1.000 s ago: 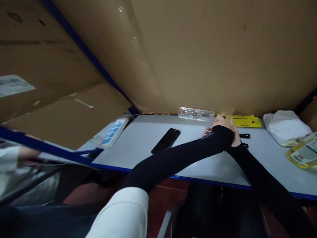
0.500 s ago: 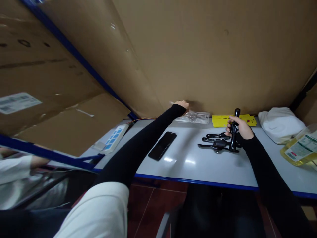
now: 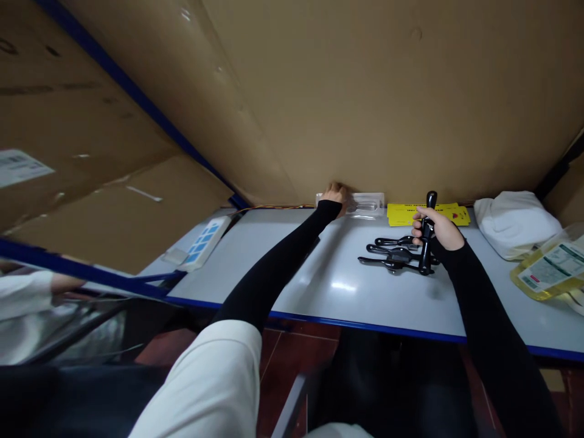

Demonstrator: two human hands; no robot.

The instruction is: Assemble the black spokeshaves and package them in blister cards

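Observation:
My right hand (image 3: pixel 437 227) is closed round a black handled tool (image 3: pixel 427 234) that stands upright on the white table (image 3: pixel 319 286). Several more black tools (image 3: pixel 390 252) lie flat just left of it. My left hand (image 3: pixel 336 193) reaches to the back of the table and rests at the left end of a clear plastic blister pack (image 3: pixel 362 204) against the cardboard wall. Its fingers curl over the pack's end. Both arms wear black sleeves.
Yellow cards (image 3: pixel 406 213) lie behind the tools. A white cloth bundle (image 3: pixel 515 224) and a yellowish bag with labels (image 3: pixel 545 271) sit at the right. A white pad with blue squares (image 3: pixel 201 242) lies at the left end. Another person's sleeve (image 3: pixel 22 286) shows at far left.
My left hand moved from beside the right hand to the clear pack at the back. My right hand stood a black tool upright. My left arm now covers the black phone.

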